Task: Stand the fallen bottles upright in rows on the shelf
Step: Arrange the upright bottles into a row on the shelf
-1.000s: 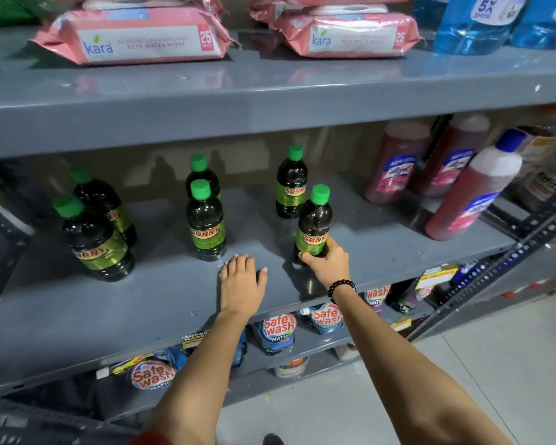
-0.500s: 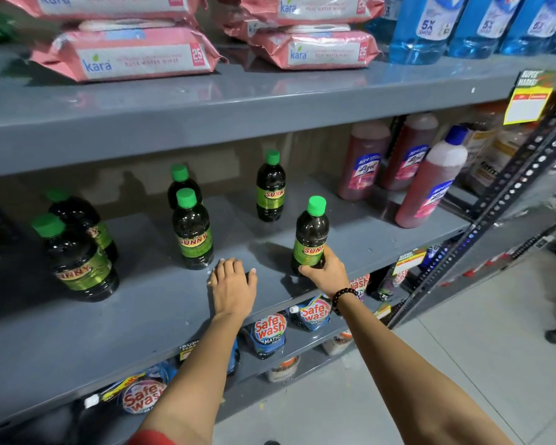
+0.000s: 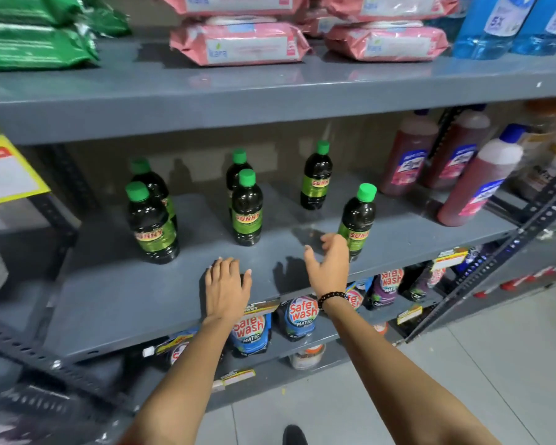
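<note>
Several dark bottles with green caps and green "Sunny" labels stand upright in pairs on the grey middle shelf [image 3: 116, 303]. The front right bottle [image 3: 358, 218] stands near the shelf's front edge. My right hand [image 3: 329, 266] is open just left of that bottle, fingers spread, off the bottle. Left of it are the front middle bottle [image 3: 247, 208] and the front left bottle [image 3: 150, 228], each with another bottle close behind. A lone back bottle [image 3: 316, 176] stands behind the right one. My left hand [image 3: 227, 285] lies flat, palm down, on the shelf near its front edge.
Reddish bottles [image 3: 477, 184] stand at the shelf's right end beside a slotted upright post [image 3: 527, 226]. Pink wipe packs [image 3: 241, 43], green packs and blue bottles fill the shelf above. Safe Wash pouches [image 3: 299, 313] line the shelf below. A yellow price tag [image 3: 4, 171] hangs at left.
My right hand has let go of the front right bottle and drawn back a little to its left, open. The left hand stays flat on the shelf. The view has shifted.
</note>
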Demonstrator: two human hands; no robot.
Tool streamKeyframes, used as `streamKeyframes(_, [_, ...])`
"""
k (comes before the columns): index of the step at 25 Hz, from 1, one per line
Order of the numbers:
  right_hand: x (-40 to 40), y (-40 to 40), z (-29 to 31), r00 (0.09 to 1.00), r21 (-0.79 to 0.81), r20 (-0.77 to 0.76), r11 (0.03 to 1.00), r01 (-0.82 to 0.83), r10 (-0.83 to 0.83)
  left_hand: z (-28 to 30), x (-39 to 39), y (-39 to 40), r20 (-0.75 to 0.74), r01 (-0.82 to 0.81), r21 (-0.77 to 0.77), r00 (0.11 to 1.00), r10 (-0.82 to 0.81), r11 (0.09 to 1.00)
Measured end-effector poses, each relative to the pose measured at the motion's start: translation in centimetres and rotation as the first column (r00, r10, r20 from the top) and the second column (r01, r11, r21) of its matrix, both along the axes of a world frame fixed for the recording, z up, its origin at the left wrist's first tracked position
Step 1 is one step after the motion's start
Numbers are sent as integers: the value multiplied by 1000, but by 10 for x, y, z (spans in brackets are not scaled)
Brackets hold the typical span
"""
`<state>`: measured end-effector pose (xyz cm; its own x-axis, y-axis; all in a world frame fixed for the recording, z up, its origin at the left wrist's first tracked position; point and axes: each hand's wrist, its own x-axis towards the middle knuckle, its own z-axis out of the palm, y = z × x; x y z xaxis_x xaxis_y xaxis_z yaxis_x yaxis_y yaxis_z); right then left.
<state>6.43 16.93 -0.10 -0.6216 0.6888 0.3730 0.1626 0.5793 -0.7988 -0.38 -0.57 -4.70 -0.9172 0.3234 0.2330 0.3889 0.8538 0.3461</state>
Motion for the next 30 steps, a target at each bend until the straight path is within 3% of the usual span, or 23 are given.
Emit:
streamKeyframes(5, [-55,-43,13,941,-143,224,963,-227,255,3,-14,-46,21,-155,14,988,155,988])
streamKeyframes(8, [-92,-60,20,898,-264,286,929,-260,333,4,-24,-66,16,-226,4,974,226,974])
streamKeyframes(13, [-127,-73,13,948,-402,169,897,-183,269,-1,-26,-71,20,-249,6,968,249,968])
streamKeyframes(18, [-127,-68,6,953,-383,175,909,-167,249,0,-28,-73,33,-265,11,964,264,964])
streamKeyframes(30, [-33,-68,-3,937,-360,222,916,-177,268,4,-24,-76,72,-191,-45,978,194,980])
